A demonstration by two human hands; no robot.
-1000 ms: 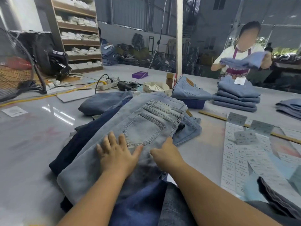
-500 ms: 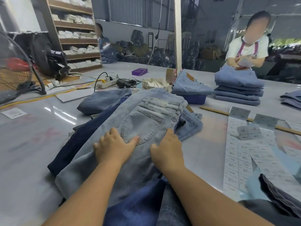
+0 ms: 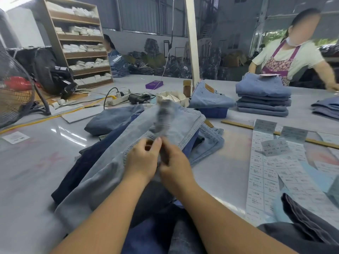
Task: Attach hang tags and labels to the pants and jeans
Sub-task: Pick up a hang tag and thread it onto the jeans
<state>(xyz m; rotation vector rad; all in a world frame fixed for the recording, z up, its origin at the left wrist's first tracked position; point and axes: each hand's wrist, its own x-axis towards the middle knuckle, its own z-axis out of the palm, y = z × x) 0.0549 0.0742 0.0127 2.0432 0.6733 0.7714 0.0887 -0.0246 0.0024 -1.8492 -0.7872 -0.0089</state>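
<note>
A pair of light blue jeans (image 3: 110, 162) lies across the pile in front of me, on top of dark navy pants (image 3: 80, 167). Both my hands are raised just above the jeans and close together. Between them is a long grey tag (image 3: 164, 114), blurred by motion, that sticks up and away from me. My right hand (image 3: 174, 167) grips its lower end. My left hand (image 3: 142, 158) pinches it with thumb and fingertips just beside the right hand. Sheets of printed labels (image 3: 264, 173) and loose grey tags (image 3: 275, 147) lie on the table at the right.
Stacks of folded jeans (image 3: 262, 99) sit at the far right, where a person in an apron (image 3: 286, 57) is working. A wooden ruler (image 3: 236, 124), a small box of tags (image 3: 172, 97), a power strip (image 3: 117, 100), a fan (image 3: 14, 92) and a white pole (image 3: 191, 43) surround the pile.
Both hands have lifted off the back pocket of the light jeans and come together, now holding a grey tag. The person opposite has set a folded pair down on the stack.
</note>
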